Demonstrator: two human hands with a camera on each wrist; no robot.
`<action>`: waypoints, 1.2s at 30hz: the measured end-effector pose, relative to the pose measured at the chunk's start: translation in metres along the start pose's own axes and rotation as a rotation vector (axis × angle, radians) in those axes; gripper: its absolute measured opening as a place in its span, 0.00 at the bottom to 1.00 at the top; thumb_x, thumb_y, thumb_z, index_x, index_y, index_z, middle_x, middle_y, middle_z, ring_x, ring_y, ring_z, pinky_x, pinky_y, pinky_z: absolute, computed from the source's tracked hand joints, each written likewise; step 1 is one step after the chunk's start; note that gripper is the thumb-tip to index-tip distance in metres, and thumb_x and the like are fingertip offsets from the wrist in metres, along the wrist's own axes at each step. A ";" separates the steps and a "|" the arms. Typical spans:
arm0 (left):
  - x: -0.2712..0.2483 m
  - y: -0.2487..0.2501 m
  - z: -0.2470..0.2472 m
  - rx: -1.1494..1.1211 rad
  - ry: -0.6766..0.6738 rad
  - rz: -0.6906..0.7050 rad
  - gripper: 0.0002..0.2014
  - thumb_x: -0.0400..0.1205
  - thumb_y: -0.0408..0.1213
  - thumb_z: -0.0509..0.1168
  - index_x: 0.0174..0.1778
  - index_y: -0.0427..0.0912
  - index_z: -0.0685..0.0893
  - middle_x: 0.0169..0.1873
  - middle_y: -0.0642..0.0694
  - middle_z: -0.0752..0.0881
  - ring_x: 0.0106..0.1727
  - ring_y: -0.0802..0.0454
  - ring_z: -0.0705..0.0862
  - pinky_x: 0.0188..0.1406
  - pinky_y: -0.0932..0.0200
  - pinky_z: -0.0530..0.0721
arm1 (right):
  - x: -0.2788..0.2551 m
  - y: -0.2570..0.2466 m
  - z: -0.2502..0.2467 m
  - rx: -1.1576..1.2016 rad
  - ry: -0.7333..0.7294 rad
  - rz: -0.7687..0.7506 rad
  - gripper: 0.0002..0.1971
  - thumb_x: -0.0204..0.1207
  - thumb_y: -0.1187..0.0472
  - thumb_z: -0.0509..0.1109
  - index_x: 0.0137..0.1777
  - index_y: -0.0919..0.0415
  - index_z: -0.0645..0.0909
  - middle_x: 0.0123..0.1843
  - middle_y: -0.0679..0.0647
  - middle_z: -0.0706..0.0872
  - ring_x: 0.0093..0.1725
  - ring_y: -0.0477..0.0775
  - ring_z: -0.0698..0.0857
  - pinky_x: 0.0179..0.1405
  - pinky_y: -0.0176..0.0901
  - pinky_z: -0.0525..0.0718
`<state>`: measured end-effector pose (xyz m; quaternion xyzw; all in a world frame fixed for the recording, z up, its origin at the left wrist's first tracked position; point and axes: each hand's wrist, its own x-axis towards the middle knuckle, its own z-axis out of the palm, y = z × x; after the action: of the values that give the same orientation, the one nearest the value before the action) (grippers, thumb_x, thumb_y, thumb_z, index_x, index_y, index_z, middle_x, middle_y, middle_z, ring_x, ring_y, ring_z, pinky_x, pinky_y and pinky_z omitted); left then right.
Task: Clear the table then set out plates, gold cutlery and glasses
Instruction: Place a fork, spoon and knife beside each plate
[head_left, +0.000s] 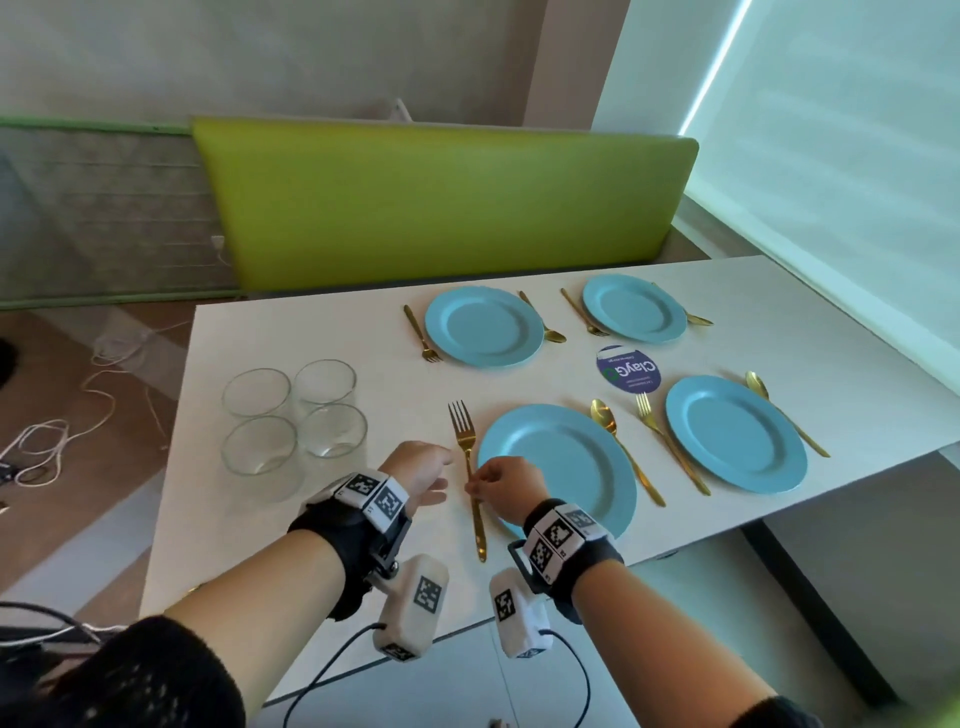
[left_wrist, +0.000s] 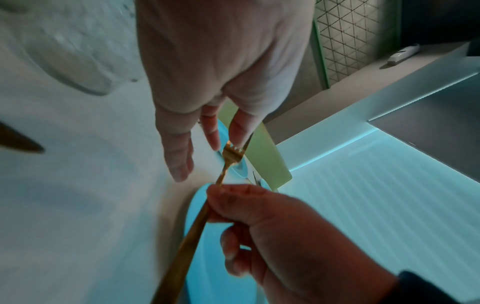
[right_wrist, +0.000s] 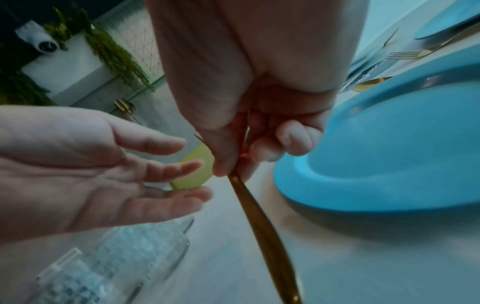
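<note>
My right hand (head_left: 501, 488) pinches the handle of a gold fork (head_left: 466, 452) that lies just left of the near blue plate (head_left: 566, 462); thumb and forefinger close on the fork (right_wrist: 259, 216) in the right wrist view. My left hand (head_left: 423, 470) hovers beside it with straight fingers (left_wrist: 179, 162), holding nothing. The fork (left_wrist: 228, 158) points away from me. Several blue plates sit on the white table (head_left: 311, 519), each with gold cutlery alongside. A cluster of clear glasses (head_left: 293, 415) stands at the left.
A round dark-blue sticker (head_left: 627, 368) lies between the plates. A green bench back (head_left: 441, 202) runs along the far side of the table. White cables (head_left: 78, 415) trail on the floor at the left. A window blind fills the right.
</note>
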<state>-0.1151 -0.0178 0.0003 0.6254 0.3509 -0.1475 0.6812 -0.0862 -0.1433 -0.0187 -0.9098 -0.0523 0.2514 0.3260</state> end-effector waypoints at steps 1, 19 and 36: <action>0.000 -0.003 -0.010 0.015 0.018 0.004 0.09 0.83 0.33 0.61 0.57 0.38 0.77 0.47 0.42 0.78 0.40 0.50 0.80 0.40 0.56 0.83 | -0.002 0.000 0.006 -0.030 0.008 0.024 0.07 0.74 0.58 0.72 0.48 0.59 0.87 0.52 0.56 0.89 0.54 0.54 0.85 0.56 0.39 0.79; -0.011 -0.024 -0.066 0.173 -0.059 0.010 0.06 0.82 0.25 0.58 0.40 0.37 0.76 0.33 0.42 0.78 0.30 0.50 0.78 0.31 0.61 0.77 | 0.004 -0.006 0.066 -0.315 0.119 0.249 0.12 0.73 0.58 0.70 0.55 0.60 0.86 0.54 0.57 0.89 0.54 0.59 0.87 0.53 0.47 0.87; -0.009 -0.032 -0.079 0.231 -0.050 0.001 0.07 0.82 0.27 0.59 0.39 0.39 0.76 0.35 0.43 0.79 0.33 0.51 0.79 0.35 0.62 0.80 | 0.013 0.005 0.041 -0.328 0.271 0.339 0.20 0.71 0.52 0.74 0.59 0.62 0.78 0.56 0.59 0.86 0.56 0.61 0.86 0.49 0.46 0.81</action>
<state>-0.1651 0.0500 -0.0156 0.6960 0.3142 -0.2024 0.6131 -0.0954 -0.1211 -0.0543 -0.9716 0.1046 0.1665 0.1315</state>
